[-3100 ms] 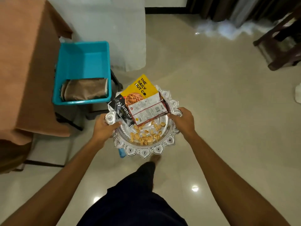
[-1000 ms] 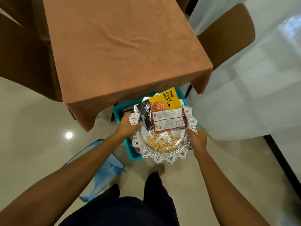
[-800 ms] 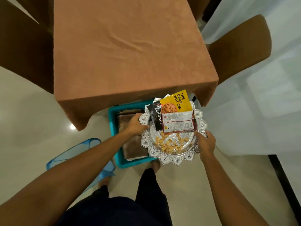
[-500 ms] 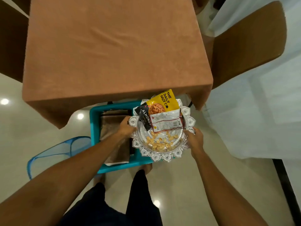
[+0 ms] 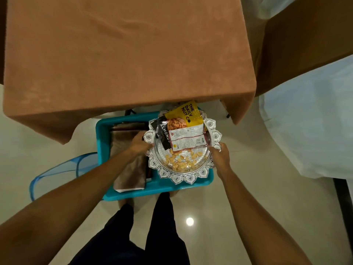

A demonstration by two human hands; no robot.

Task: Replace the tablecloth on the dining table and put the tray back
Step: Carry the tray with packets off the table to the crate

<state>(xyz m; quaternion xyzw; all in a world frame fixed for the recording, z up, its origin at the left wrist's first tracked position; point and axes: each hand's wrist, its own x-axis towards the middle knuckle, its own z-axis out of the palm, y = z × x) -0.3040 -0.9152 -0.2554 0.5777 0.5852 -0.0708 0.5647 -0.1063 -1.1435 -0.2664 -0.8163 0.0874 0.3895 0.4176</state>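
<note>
The silver tray [image 5: 183,175] hung in the air above a teal bin [image 5: 103,142], gripped at opposite rims. The left hand [image 5: 140,143] and right hand [image 5: 219,155] each had fingers clamped round its scalloped edge. The desk [image 5: 124,54], covered by a brown tablecloth [image 5: 57,121], lay straight ahead of the tray's far rim and higher, both hands about equally near it, so placing probably called for a lift and forward reach. A yellow packet [image 5: 186,113] read "THE DAILY NUT CO.", a black packet [image 5: 162,131] "ALMONDS", and loose nuts [image 5: 181,160] lay nearest the person.

One tray [image 5: 183,177], one teal bin [image 5: 103,142]
</note>
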